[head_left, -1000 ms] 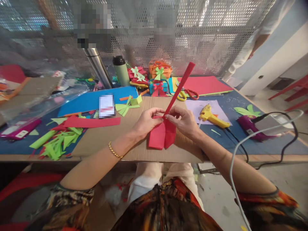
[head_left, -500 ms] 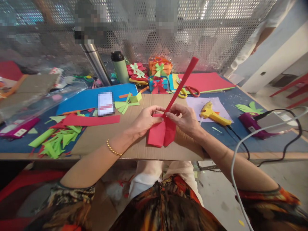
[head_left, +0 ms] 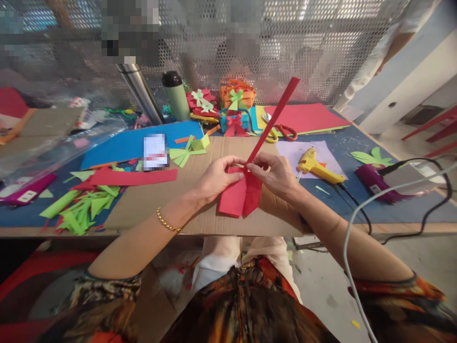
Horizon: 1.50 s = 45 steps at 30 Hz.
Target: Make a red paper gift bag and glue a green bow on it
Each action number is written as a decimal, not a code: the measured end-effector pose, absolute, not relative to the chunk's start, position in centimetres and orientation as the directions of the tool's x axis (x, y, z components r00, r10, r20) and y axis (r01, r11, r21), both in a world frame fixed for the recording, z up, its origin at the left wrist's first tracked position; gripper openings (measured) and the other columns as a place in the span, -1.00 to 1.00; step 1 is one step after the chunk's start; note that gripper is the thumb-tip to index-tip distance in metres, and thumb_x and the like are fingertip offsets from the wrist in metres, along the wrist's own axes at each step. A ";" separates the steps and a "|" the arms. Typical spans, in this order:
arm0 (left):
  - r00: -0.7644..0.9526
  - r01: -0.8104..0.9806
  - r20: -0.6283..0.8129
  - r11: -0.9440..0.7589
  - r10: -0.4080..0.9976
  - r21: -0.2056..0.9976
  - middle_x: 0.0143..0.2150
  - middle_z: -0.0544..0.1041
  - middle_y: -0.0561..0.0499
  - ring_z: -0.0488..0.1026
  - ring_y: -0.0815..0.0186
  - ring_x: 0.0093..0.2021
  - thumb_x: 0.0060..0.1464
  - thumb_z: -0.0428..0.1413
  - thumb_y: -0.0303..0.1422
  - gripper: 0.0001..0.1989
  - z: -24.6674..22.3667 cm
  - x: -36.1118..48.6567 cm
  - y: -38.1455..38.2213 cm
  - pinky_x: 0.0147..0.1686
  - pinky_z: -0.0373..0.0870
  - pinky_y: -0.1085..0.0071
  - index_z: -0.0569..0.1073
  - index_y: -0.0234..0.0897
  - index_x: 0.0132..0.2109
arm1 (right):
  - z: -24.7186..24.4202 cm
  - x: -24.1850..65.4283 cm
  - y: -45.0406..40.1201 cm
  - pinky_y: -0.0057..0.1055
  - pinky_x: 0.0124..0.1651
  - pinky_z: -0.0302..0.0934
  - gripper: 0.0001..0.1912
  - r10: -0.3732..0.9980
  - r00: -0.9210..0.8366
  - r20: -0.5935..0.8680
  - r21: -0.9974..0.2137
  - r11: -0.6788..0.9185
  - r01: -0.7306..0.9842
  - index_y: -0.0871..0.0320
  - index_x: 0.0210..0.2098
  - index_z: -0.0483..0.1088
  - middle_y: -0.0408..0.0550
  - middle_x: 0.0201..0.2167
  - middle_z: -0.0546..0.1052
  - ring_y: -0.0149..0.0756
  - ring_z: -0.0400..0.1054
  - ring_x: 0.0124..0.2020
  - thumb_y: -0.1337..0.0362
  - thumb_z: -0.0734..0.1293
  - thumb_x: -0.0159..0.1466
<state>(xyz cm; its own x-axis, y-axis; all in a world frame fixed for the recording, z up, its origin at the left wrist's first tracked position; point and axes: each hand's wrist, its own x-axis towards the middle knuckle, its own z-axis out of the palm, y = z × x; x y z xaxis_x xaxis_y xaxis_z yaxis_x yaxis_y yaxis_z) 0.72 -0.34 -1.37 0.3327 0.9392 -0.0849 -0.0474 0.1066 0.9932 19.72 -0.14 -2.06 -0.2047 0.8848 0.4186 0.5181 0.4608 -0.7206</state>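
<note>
A folded red paper piece [head_left: 233,196] is held between my two hands above the brown cardboard [head_left: 193,215]. My left hand [head_left: 222,175] is closed on its upper left edge, thumb in front and fingers behind. At the upper right, my right hand [head_left: 273,172] pinches the base of a long red paper strip [head_left: 274,119] against the folded piece. The strip slants up and to the right, its far end free. Fingertips cover the spot where strip and folded paper meet, so I cannot tell whether they are joined.
A yellow glue gun [head_left: 317,166] lies to the right on pale paper, its cord trailing. Behind are scissors [head_left: 287,132], a blue paper basket [head_left: 233,125] and a green bottle [head_left: 176,97]. Green paper scraps [head_left: 85,209] and a phone [head_left: 155,151] are at left. A white cable [head_left: 352,228] hangs at right.
Both hands keep their hold on the red paper and strip, almost unmoved. The view has shifted slightly.
</note>
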 end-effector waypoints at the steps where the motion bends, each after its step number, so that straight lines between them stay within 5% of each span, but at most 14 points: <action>1: 0.327 -0.037 -0.082 0.099 0.942 0.994 -0.21 0.62 0.01 0.54 0.38 -0.28 0.08 0.23 -0.66 -0.69 -1.3 0.7 -0.4 -0.23 0.48 0.46 0.56 -0.34 -0.03 | -2.0 19.8 -0.1 -0.37 -0.33 0.13 -0.77 0.883 -0.218 0.415 -0.718 0.466 0.517 0.10 -0.49 0.37 -0.17 -0.55 0.42 -0.38 0.21 -0.48 0.18 0.33 0.27; 34: 0.333 -0.046 -0.092 0.114 0.938 0.992 -0.23 0.63 0.02 0.53 0.37 -0.28 0.10 0.24 -0.64 -0.74 -1.6 1.1 -0.7 -0.22 0.47 0.44 0.59 -0.32 -0.08 | -1.6 20.1 -0.1 -0.36 -0.40 0.01 -0.74 0.904 -0.234 0.359 -0.675 0.424 0.603 0.08 -0.53 0.24 -0.20 -0.59 0.35 -0.40 0.15 -0.52 0.21 0.32 0.25; 45: 0.287 -0.068 -0.128 0.153 0.949 0.986 -0.30 0.60 0.02 0.54 0.35 -0.34 0.08 0.23 -0.64 -0.76 -1.2 1.1 -0.5 -0.28 0.46 0.41 0.54 -0.34 -0.11 | -1.8 20.1 -0.6 -0.34 -0.32 0.15 -0.81 0.818 -0.301 0.491 -0.619 0.570 0.541 0.09 -0.44 0.42 -0.12 -0.46 0.48 -0.34 0.26 -0.44 0.22 0.32 0.30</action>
<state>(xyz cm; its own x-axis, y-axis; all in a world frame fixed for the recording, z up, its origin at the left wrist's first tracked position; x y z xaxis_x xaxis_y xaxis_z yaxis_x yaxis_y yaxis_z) 1.09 -0.55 -1.15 0.2868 0.9494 -0.1280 -0.0676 0.1533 0.9859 20.11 -0.56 -1.83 -0.3007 0.8179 0.4906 0.5409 0.5699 -0.6186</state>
